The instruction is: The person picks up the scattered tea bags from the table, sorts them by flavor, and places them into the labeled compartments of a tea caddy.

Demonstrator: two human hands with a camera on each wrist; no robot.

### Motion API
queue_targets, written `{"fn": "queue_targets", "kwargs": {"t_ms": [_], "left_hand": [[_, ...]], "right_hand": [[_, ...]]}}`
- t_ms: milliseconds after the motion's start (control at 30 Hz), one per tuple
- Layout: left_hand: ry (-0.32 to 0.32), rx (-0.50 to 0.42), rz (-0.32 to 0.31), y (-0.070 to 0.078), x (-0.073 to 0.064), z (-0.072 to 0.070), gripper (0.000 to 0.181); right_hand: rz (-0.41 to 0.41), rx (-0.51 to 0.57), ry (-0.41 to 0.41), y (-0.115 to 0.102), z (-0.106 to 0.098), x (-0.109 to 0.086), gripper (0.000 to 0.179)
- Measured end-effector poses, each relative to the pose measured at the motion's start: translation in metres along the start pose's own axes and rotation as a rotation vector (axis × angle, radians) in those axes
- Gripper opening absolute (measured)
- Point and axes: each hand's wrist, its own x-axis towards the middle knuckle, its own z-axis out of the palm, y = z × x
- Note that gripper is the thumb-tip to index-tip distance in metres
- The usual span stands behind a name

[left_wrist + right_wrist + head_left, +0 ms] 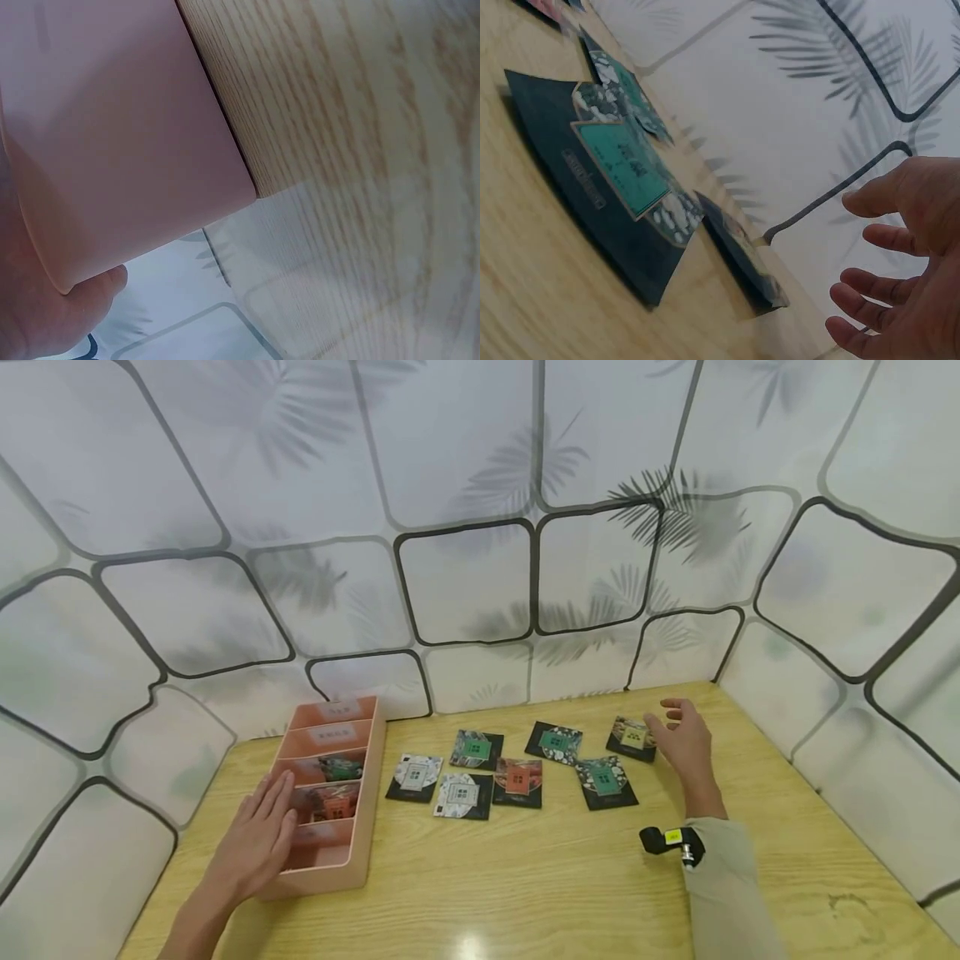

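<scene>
My left hand rests with straight fingers on the left rim of a pink compartment box. In the left wrist view the box's smooth pink wall fills much of the picture, a fingertip showing past its edge. Over at the right, my right hand hovers beside a black sachet with a yellow label, fingers loosely bent and holding nothing. The right wrist view has that hand apart from the sachets, the closest being the yellow-labelled one. A green-labelled sachet lies just in front of it.
More flat sachets lie between box and right hand: green-labelled ones, a red-labelled one and white-patterned ones. Two box compartments hold green and red sachets. Patterned curtains surround the wooden table.
</scene>
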Motion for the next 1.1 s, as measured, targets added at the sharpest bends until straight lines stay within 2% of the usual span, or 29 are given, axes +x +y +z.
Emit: {"fn": "queue_targets", "kwargs": {"t_ms": [300,533,633,733,867,1100], "left_hand": [[0.004,0.01,0.002,0.001,0.002,-0.002,0.055],[0.012,0.012,0.007,0.003,0.003,-0.003,0.055],[0.003,0.013,0.007,0.003,0.003,-0.003,0.055],[0.014,0.014,0.015,0.004,0.002,-0.001,0.054],[0.014,0.008,0.006,0.005,0.0,-0.002,0.054],[-0.022,0.009,-0.02,0.006,0.0,-0.005,0.055]], "right_hand": [[0.036,-0.1,-0.078,0.021,0.009,0.008,0.063],[0.038,-0.306,-0.162,0.019,0.019,0.01,0.073],[0.04,-0.348,-0.183,0.017,0.02,0.01,0.075],[0.036,-0.382,-0.171,0.018,0.022,0.01,0.073],[0.02,-0.374,-0.146,0.018,0.025,0.01,0.068],[-0.016,-0.256,-0.133,0.023,0.02,0.007,0.054]]}}
